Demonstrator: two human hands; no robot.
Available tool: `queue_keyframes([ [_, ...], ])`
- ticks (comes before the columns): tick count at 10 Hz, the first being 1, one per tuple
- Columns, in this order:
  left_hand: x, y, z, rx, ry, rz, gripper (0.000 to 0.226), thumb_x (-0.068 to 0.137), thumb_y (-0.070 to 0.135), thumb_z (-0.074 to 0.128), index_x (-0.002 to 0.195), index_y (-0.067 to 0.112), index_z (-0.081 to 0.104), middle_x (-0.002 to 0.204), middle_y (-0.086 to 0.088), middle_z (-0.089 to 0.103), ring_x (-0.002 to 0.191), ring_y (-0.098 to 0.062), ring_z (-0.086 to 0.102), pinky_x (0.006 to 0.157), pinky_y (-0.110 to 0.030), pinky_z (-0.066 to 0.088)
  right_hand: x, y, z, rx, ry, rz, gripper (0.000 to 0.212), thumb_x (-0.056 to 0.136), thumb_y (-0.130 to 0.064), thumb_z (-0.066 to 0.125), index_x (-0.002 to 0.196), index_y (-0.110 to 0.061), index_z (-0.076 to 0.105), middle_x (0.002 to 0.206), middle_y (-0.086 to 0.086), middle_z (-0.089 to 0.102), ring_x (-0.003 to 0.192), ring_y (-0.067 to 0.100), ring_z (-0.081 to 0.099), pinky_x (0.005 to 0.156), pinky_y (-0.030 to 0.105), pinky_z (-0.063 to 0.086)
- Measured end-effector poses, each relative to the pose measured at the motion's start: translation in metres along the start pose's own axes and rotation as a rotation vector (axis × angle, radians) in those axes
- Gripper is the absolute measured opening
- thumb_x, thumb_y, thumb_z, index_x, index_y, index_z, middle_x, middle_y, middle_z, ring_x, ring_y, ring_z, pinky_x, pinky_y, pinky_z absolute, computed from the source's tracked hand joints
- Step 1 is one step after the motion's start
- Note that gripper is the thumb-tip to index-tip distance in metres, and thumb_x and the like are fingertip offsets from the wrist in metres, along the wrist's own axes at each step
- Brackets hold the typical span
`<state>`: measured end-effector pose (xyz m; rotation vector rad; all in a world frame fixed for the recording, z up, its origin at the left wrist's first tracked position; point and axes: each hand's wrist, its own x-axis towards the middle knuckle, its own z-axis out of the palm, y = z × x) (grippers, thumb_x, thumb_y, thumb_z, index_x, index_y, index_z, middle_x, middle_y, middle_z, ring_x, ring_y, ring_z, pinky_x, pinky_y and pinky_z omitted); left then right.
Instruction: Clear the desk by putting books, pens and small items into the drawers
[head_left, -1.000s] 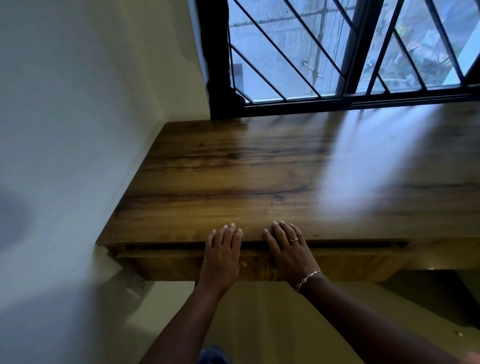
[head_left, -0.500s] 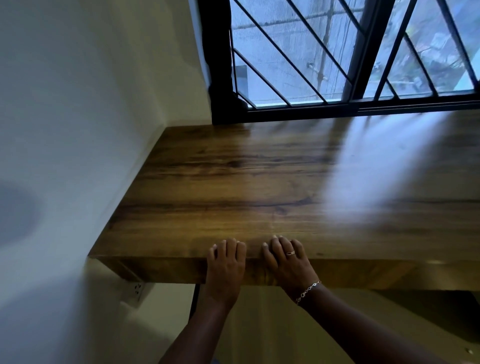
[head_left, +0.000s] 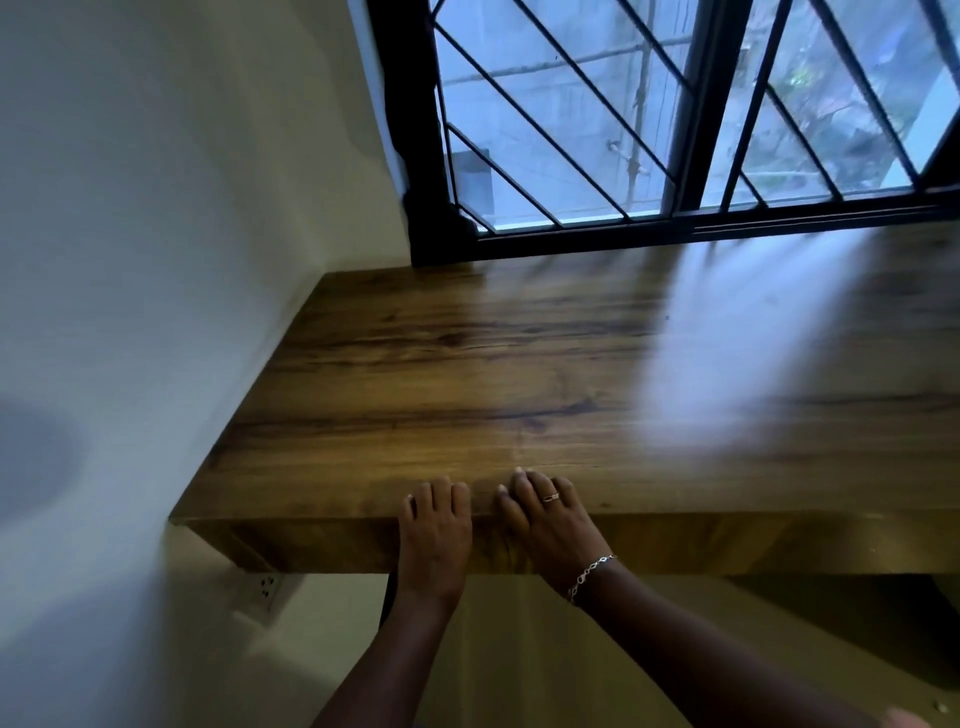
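A wooden desk fills the corner under a window, and its top shows only bare wood. Its drawer front sits flush under the top, shut. My left hand lies flat against the drawer front, fingertips reaching over the desk's front edge. Beside it my right hand, with a ring and a bracelet, presses the same front, fingers straight over the edge. Neither hand holds anything.
A white wall borders the desk on the left. A black-framed window with diagonal bars stands behind the desk. A wall socket sits under the desk's left corner. Pale floor shows below.
The drawer, slightly open a second ago, has been pushed in flush by both hands. The hands stay pressed on its front.
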<state>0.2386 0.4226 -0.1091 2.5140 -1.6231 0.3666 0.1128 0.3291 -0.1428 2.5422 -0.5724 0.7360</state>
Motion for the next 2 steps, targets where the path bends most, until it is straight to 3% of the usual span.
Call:
queue_keyframes([
  [1,-0.009,0.015,0.005,-0.04,-0.008,-0.027,0.054,0.065,0.025,0.074,0.108,0.005,0.049,0.105,-0.023,0.063,0.099,-0.037,0.058,0.078,-0.053,0.051,-0.007,0.016,-0.016,0.137,-0.086,-0.028,0.044,0.08,-0.032,0.035,0.119,-0.014,0.046,0.116,0.01,0.065,0.106,0.028,0.061,0.09,0.041,0.048],
  [2,-0.013,0.027,0.014,-0.038,0.024,0.038,0.062,0.069,0.042,0.058,0.118,0.005,0.044,0.116,-0.024,0.063,0.113,-0.038,0.048,0.082,-0.06,0.047,-0.017,0.027,-0.023,0.19,-0.15,0.006,0.051,0.078,-0.041,0.043,0.123,-0.016,0.046,0.122,0.009,0.062,0.112,0.026,0.06,0.091,0.038,0.051],
])
